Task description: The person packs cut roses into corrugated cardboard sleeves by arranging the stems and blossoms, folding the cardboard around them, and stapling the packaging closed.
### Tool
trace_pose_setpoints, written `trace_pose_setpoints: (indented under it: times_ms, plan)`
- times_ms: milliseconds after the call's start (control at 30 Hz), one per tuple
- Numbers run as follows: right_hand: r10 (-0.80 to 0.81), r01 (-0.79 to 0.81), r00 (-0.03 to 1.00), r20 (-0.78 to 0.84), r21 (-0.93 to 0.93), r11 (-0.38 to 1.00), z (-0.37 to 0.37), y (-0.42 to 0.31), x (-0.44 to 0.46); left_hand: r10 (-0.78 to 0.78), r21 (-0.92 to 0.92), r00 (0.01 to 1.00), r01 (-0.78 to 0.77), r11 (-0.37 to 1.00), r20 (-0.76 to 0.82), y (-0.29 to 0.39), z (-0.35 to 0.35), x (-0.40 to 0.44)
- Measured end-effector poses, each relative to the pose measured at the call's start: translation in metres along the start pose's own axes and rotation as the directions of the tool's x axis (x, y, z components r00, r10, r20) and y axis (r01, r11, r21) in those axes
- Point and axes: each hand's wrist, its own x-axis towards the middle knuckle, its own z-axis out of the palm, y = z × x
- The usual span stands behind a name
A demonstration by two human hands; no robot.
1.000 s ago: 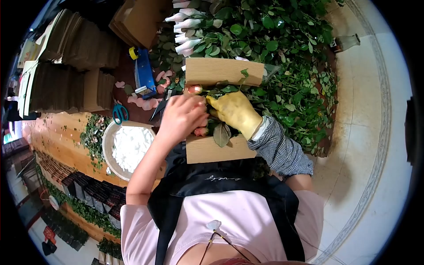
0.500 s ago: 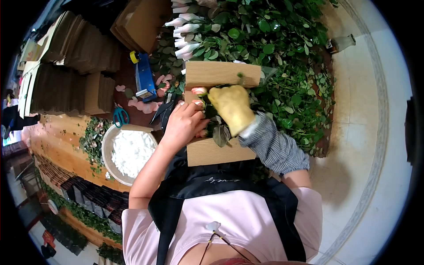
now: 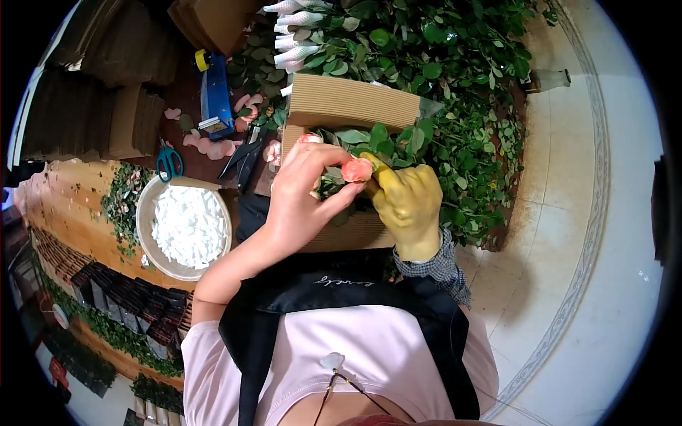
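Note:
A coral rose (image 3: 356, 170) is raised over the open corrugated cardboard (image 3: 352, 97). My bare left hand (image 3: 304, 193) has its thumb and a finger at the left side of the bloom. Just below the bloom, on its right, the yellow-gloved fingers of my right hand (image 3: 405, 202) are closed round the stem, which they mostly hide. More pinkish blooms (image 3: 310, 138) and green leaves (image 3: 383, 140) lie on the cardboard, partly behind my left hand.
Leafy stems (image 3: 455, 106) cover the right and far side, with white-netted blooms (image 3: 295, 53) at the back. To the left are a basin (image 3: 145, 238) of white pieces, teal scissors (image 3: 170, 162), a blue tape dispenser (image 3: 215, 96) and stacked cardboard (image 3: 135, 121).
A single rose is now up between my hands. My left hand has risen from the blooms on the cardboard, and my right hand has moved right and nearer me. The view has shifted slightly.

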Motion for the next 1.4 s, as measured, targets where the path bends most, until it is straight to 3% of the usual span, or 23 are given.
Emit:
trace_pose_setpoints:
  times_ms: [133, 433, 667, 767, 800, 833, 867, 900, 933, 967, 1000, 1067, 1133, 1200, 1233, 1267, 1367, 1400]
  plan:
    - [0.090, -0.094, 0.995, 0.041, 0.107, 0.990, -0.012, -0.002, 0.002, 0.106, 0.004, 0.994, -0.107, 0.994, 0.040, 0.009, 0.000, 0.003]
    - [0.161, -0.185, 0.977, 0.139, 0.183, 0.966, -0.025, -0.009, 0.002, 0.135, 0.037, 0.990, -0.137, 0.990, 0.044, 0.020, -0.002, 0.001]
    - [0.186, -0.211, 0.975, 0.117, 0.262, 0.942, -0.021, -0.007, -0.010, 0.167, 0.095, 0.986, -0.168, 0.981, 0.020, 0.025, 0.004, 0.002]
    - [0.187, -0.200, 0.977, 0.100, 0.139, 0.970, -0.045, -0.002, -0.002, 0.114, 0.019, 0.982, -0.118, 0.993, 0.153, 0.011, 0.005, 0.012]
    - [0.312, -0.314, 0.949, 0.031, 0.151, 0.938, -0.059, 0.003, -0.007, 0.031, 0.090, 0.972, -0.053, 0.995, 0.231, -0.003, 0.006, 0.014]
    - [0.334, -0.322, 0.918, -0.214, 0.088, 0.942, -0.073, 0.013, -0.019, 0.076, 0.258, 0.959, -0.149, 0.955, 0.273, -0.016, 0.006, 0.015]
    - [0.334, -0.361, 0.821, -0.463, 0.033, 0.932, -0.088, 0.024, -0.031, 0.121, 0.410, 0.940, -0.252, 0.877, 0.319, -0.031, 0.005, 0.018]
    - [0.313, -0.414, 0.678, -0.665, 0.006, 0.910, -0.102, 0.035, -0.043, 0.092, 0.473, 0.916, -0.286, 0.834, 0.391, -0.047, 0.003, 0.013]
    - [0.214, -0.415, 0.602, -0.769, -0.073, 0.907, -0.130, 0.043, -0.048, 0.058, 0.530, 0.888, -0.324, 0.783, 0.456, -0.060, 0.001, 0.006]
    - [0.109, -0.434, 0.511, -0.853, -0.147, 0.889, -0.157, 0.051, -0.053, -0.002, 0.515, 0.889, -0.264, 0.815, 0.459, -0.067, 0.001, 0.000]
    - [-0.115, -0.516, 0.479, -0.870, -0.385, 0.765, -0.193, 0.048, -0.045, -0.008, 0.458, 0.893, -0.223, 0.860, 0.449, -0.077, 0.001, -0.004]
    - [-0.439, -0.514, 0.319, -0.840, -0.542, 0.665, -0.244, 0.051, -0.060, -0.043, 0.474, 0.891, -0.199, 0.858, 0.452, -0.072, -0.002, -0.006]
    - [-0.244, -0.623, 0.491, -0.836, -0.533, 0.572, -0.266, 0.031, -0.089, -0.050, 0.498, 0.896, -0.198, 0.844, 0.442, -0.065, -0.003, -0.007]
    - [-0.250, -0.617, 0.673, -0.696, -0.715, 0.329, -0.278, 0.023, -0.109, -0.003, 0.480, 0.899, -0.232, 0.846, 0.438, -0.067, -0.006, -0.010]
    - [-0.182, -0.642, 0.633, -0.753, -0.642, 0.420, -0.281, 0.018, -0.123, -0.036, 0.457, 0.902, -0.183, 0.870, 0.430, -0.070, -0.007, -0.014]
    - [-0.118, -0.719, 0.569, -0.814, -0.562, 0.409, -0.282, 0.012, -0.131, -0.072, 0.433, 0.904, -0.130, 0.892, 0.420, -0.073, -0.008, -0.018]
    - [0.211, -0.942, 0.305, -0.928, -0.262, 0.212, -0.278, -0.010, -0.124, -0.077, 0.458, 0.925, -0.112, 0.882, 0.373, -0.081, -0.007, -0.027]
    - [0.337, -0.985, 0.149, -0.930, -0.171, -0.036, -0.275, -0.015, -0.106, -0.063, 0.474, 0.924, -0.135, 0.870, 0.378, -0.080, -0.007, -0.026]
